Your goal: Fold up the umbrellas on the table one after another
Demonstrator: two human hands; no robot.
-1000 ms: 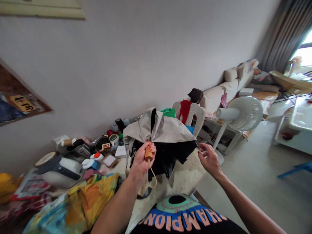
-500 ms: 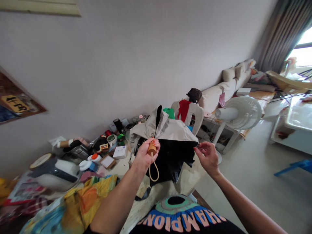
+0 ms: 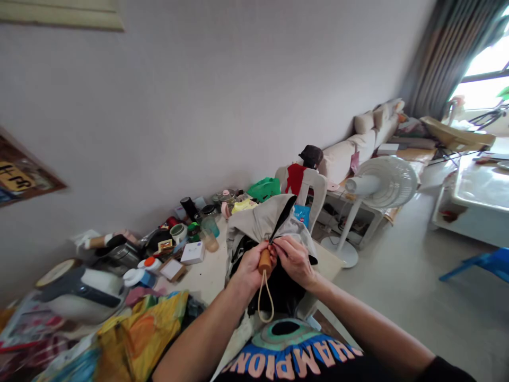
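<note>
A folding umbrella, light grey on one side and black on the other, hangs loosely folded in front of me over the table. My left hand is wrapped around the top of its wooden handle, from which a cream cord loop dangles. Close against it, my right hand has its fingers closed on the canopy fabric just above the handle. Exactly what the right fingertips pinch is partly hidden. Loose black folds droop below both hands.
Cups, jars and small boxes crowd the table on the left, with a kettle-like appliance and a yellow patterned cloth. A white plastic chair stands beyond. To the right are a standing fan and a blue stool.
My right hand has moved left from the canopy's outer edge to the handle, bringing fabric with it. The canopy is bunched narrower, and the handle sits slightly lower and further right.
</note>
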